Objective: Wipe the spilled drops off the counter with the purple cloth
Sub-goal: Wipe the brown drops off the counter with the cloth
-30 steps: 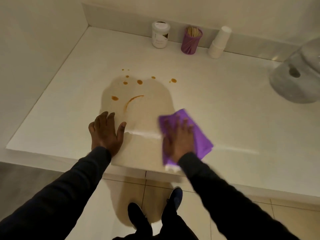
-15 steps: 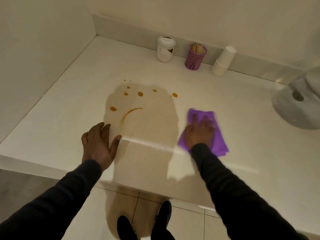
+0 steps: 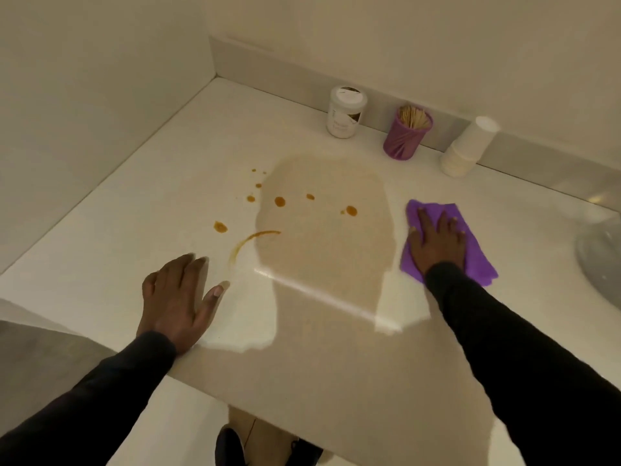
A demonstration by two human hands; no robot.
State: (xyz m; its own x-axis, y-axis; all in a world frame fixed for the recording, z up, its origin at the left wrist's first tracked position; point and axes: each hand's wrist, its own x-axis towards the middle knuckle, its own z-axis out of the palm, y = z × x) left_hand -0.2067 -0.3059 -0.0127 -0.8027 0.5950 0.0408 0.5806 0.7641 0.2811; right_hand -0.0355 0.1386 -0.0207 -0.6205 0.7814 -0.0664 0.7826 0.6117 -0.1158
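Several brown drops [image 3: 279,201] and a curved brown streak [image 3: 250,242] lie on the white counter [image 3: 168,203], partly inside my head's shadow. The purple cloth [image 3: 477,260] lies flat on the counter to the right of the drops. My right hand [image 3: 437,243] presses palm-down on the cloth with fingers spread. My left hand [image 3: 176,301] rests flat on the bare counter near its front edge, just left of the streak's lower end, holding nothing.
Against the back wall stand a white jar [image 3: 346,112], a purple cup of toothpicks [image 3: 405,137] and a stack of white paper cups [image 3: 467,148]. A sink basin [image 3: 601,264] sits at the right edge. A side wall closes the left. My shoes [image 3: 228,445] show below the counter edge.
My right hand has slid the cloth from the counter's front edge away from me and to the right, clear of the shadowed patch. The left hand stays planted. The camera has shifted.
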